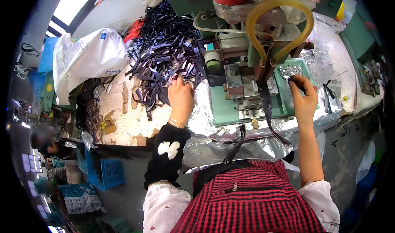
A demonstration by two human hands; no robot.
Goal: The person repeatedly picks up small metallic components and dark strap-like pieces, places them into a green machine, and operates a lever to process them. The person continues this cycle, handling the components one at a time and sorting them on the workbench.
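Note:
My left hand (181, 99) is closed at the near edge of a heap of dark straps (164, 39), its fingertips pinched on a strap among them. My right hand (304, 99) hovers by a green tray (309, 70) of small shiny metal pieces (290, 71). Its thumb and finger are pinched together, and whatever they hold is too small to make out. Between my hands stands a green bench press (224, 109). A black strap (266, 103) hangs from under its head and curls down over the bench's front edge.
A yellow hose (280, 2) loops over the press. Another dark strap (235, 144) lies across the foil-covered front edge. A white sack (88, 60) lies at the left, with a blue crate (108, 171) below the bench. A person (45, 142) is in the far left background.

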